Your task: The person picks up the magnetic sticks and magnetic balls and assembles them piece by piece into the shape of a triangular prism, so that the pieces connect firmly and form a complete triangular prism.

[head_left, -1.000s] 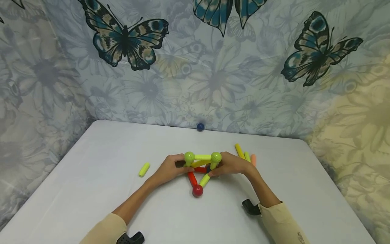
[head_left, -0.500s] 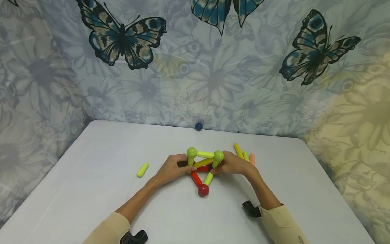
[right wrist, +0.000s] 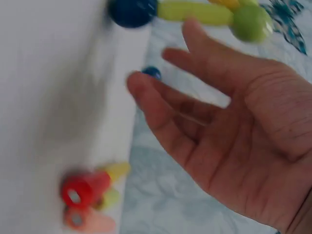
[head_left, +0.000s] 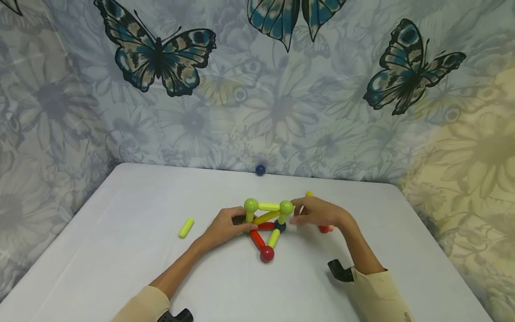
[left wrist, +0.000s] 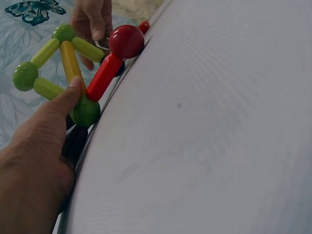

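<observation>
A structure of sticks and balls stands on the table, with a red ball (head_left: pixel 267 254) nearest the front, a dark blue ball (head_left: pixel 280 225) at its right and two light green balls on top. My left hand (head_left: pixel 225 226) grips its left corner; in the left wrist view the thumb of that hand (left wrist: pixel 44 141) lies by a green ball (left wrist: pixel 87 112) and a yellow stick (left wrist: pixel 71 61). My right hand (head_left: pixel 318 211) is just right of the structure, holding nothing, its fingers loosely bent in the right wrist view (right wrist: pixel 229 107).
A lone yellow-green stick (head_left: pixel 186 227) lies left on the white table (head_left: pixel 100 250). Another blue ball (head_left: pixel 260 170) sits at the back edge. Red (right wrist: pixel 83 189), salmon (right wrist: pixel 90 220) and yellow sticks lie right, partly behind my right hand in the head view.
My right hand has let go of the structure and moved right, uncovering the dark blue ball. My left hand keeps its grip.
</observation>
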The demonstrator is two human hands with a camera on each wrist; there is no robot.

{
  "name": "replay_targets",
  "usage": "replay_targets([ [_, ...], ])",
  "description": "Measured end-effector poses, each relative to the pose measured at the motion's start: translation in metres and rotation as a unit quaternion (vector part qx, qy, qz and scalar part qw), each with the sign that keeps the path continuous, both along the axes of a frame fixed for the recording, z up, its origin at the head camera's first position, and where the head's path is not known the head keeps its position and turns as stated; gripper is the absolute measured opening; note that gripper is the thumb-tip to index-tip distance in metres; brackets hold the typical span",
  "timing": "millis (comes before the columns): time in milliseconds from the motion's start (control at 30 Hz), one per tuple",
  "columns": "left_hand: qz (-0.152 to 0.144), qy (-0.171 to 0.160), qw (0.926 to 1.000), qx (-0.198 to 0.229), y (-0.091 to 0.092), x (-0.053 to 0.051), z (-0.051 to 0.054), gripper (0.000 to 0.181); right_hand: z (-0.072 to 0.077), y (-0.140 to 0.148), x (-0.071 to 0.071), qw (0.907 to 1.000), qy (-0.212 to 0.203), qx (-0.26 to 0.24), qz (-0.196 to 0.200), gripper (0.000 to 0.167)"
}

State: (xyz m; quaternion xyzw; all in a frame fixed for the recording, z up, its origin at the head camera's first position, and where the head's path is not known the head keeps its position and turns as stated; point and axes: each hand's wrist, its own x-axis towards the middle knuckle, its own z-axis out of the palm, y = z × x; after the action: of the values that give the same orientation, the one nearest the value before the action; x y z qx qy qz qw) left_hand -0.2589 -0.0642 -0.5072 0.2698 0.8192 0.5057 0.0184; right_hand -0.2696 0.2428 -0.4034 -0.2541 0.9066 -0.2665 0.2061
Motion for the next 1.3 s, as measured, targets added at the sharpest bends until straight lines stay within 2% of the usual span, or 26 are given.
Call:
replay_targets([
  [67,-0.005,0.002,1.0000,-0.008,0.000,0.000,0.001,0.028,0.010,0.014,0.000,0.9977,0.046,-0.009,-0.049,0.031],
  [167,-0.010,0.009,0.9998,-0.012,0.000,0.001,0.000,0.027,0.020,0.030,0.002,0.9854,0.095,-0.011,-0.141,0.033],
  [233,-0.013,0.013,0.9997,-0.016,0.000,0.001,-0.001,0.023,0.021,0.040,0.004,0.9778,0.100,0.016,-0.183,0.034],
  [300,-0.017,0.016,0.9996,-0.019,0.000,0.000,-0.002,0.020,0.019,0.048,0.004,0.9740,0.084,0.049,-0.205,0.035],
  [433,-0.017,0.025,0.9993,-0.022,0.001,-0.001,-0.002,0.018,0.011,0.054,0.001,0.9748,0.047,0.089,-0.199,0.029],
  [633,-0.019,0.022,0.9994,-0.020,0.001,0.001,-0.004,0.019,0.007,0.043,0.006,0.9771,0.011,0.122,-0.174,0.017],
  [733,-0.016,0.023,0.9995,-0.012,0.001,0.002,-0.005,0.018,0.003,0.034,0.007,0.9733,0.019,0.148,-0.174,0.020],
  [900,-0.018,0.015,0.9997,-0.010,0.001,0.003,-0.006,0.018,-0.006,0.019,0.010,0.9621,0.034,0.183,-0.200,0.027],
  [1033,-0.015,0.017,0.9996,-0.014,0.002,0.003,-0.004,0.019,-0.009,0.012,0.011,0.9551,0.052,0.197,-0.215,0.019],
  [1167,-0.016,0.024,0.9995,-0.012,0.002,0.003,-0.003,0.018,-0.010,0.009,0.011,0.9516,0.051,0.206,-0.222,0.008],
  [1300,-0.019,0.026,0.9994,-0.011,0.001,0.002,-0.001,0.019,-0.009,0.007,0.009,0.9503,0.047,0.208,-0.227,0.009],
])
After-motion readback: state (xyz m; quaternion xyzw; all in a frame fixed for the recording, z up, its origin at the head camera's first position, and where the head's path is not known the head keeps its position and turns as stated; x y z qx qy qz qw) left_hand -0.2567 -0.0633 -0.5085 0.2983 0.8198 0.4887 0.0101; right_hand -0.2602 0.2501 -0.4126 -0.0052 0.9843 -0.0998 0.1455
